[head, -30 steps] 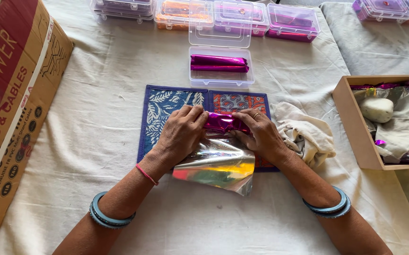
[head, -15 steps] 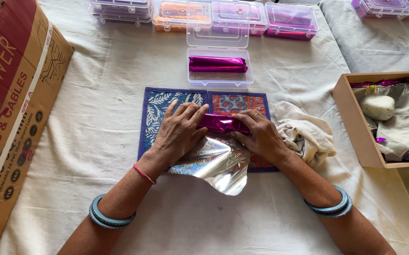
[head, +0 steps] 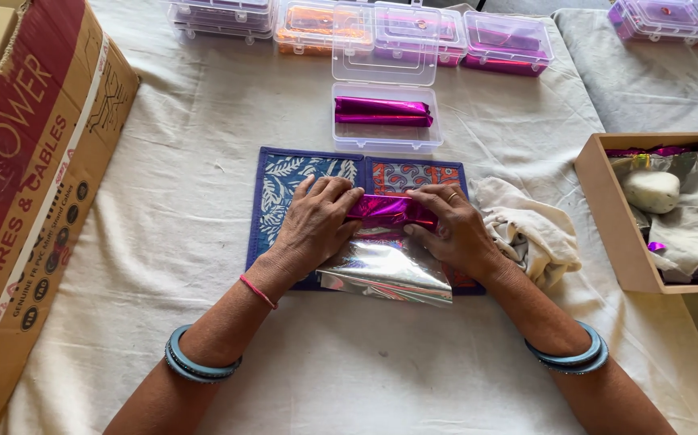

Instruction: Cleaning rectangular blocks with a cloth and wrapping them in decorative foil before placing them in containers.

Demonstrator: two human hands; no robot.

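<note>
My left hand and my right hand both press on a magenta foil roll lying across a patterned blue and orange mat. The loose silver foil sheet trails from the roll toward me, lying fairly flat. Beyond the mat stands an open clear plastic box with a finished magenta foil-wrapped roll inside.
A large cardboard carton lies at the left. A crumpled cream cloth sits right of the mat. A wooden tray at the right holds foil sheets and a white stone. Several closed clear boxes line the far edge.
The roll has turned away from me, taking up more foil. The loose sheet has become shorter and has dropped flatter onto the mat.
</note>
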